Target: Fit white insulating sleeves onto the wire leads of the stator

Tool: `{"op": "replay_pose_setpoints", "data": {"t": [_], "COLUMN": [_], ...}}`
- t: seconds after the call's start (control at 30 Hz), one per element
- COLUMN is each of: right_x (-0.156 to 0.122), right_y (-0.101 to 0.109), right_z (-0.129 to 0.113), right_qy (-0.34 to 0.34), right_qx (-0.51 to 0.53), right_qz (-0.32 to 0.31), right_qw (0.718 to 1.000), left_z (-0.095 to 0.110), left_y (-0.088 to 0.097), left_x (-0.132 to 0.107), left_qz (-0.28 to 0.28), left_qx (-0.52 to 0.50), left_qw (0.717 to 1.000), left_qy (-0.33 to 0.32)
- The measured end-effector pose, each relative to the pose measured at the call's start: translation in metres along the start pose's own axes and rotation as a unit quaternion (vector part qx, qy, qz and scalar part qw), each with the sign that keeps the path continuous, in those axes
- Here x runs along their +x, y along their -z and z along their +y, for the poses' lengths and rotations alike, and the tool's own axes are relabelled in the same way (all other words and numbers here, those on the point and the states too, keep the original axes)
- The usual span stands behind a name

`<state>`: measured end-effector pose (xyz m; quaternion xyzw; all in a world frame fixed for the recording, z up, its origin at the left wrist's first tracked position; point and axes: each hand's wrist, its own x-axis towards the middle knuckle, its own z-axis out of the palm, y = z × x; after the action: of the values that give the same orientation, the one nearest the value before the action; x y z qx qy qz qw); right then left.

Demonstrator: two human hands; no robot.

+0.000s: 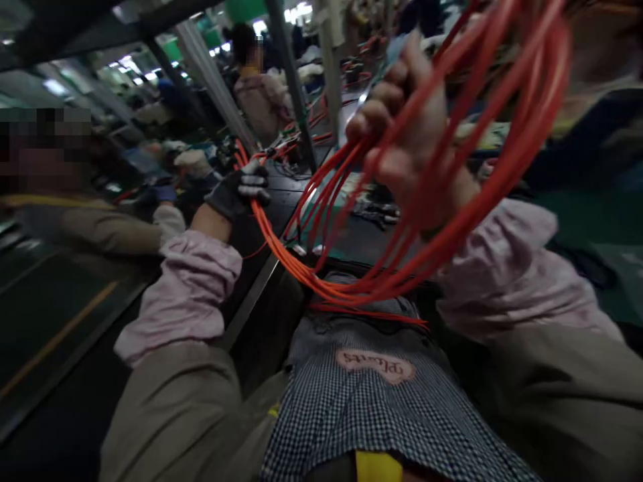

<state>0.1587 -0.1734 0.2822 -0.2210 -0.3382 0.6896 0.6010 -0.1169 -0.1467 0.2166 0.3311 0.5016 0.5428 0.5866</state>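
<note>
A long bundle of orange-red cables (346, 289) hangs in a wide loop between my two hands, in front of my checked apron. My left hand (246, 187), in a dark glove with pale bands, is closed round the bundle at the table's edge. Raised at the upper right, my right hand (406, 134) has its fingers curled round several strands of the same cables. More coils of the bundle pass over the right wrist and are smeared by motion. Loose cable ends (402, 320) lie across the top of the apron (372, 402).
Beyond my hands runs a dark worktable (286, 187) with wires and connectors (376, 211) on it. Metal posts (216, 73) rise from it. A co-worker (90, 214) stands close on the left, and another person (258, 97) works farther back.
</note>
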Motion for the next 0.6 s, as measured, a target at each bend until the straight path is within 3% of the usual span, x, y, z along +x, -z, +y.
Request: {"op": "replay_pose_setpoints", "data": {"t": [0.07,0.17,0.27,0.37,0.47,0.6], "right_x": [-0.009,-0.042,-0.084,-0.110,-0.101,-0.074], "right_y": [-0.009,-0.010,0.006,0.038,0.077,0.121], "right_z": [0.041,0.092,0.131,0.172,0.222,0.284], "right_qy": [-0.045,-0.083,-0.148,-0.203,-0.153,-0.147], "right_qx": [0.088,0.157,0.133,0.063,-0.108,-0.211], "right_qz": [-0.081,-0.133,-0.188,-0.258,-0.274,-0.257], "right_qw": [0.992,0.975,0.962,0.943,0.943,0.932], "left_z": [0.004,0.007,0.005,0.004,0.009,0.027], "left_y": [0.012,0.030,0.044,0.053,0.053,0.038], "left_x": [-0.006,-0.023,-0.044,-0.061,-0.070,-0.074], "left_qz": [-0.001,0.007,0.029,0.028,0.011,-0.020], "left_qx": [0.013,0.037,0.099,0.139,0.134,0.116], "left_qw": [1.000,0.999,0.994,0.989,0.990,0.993], "left_qy": [0.013,0.025,0.028,0.041,0.032,0.021]}}
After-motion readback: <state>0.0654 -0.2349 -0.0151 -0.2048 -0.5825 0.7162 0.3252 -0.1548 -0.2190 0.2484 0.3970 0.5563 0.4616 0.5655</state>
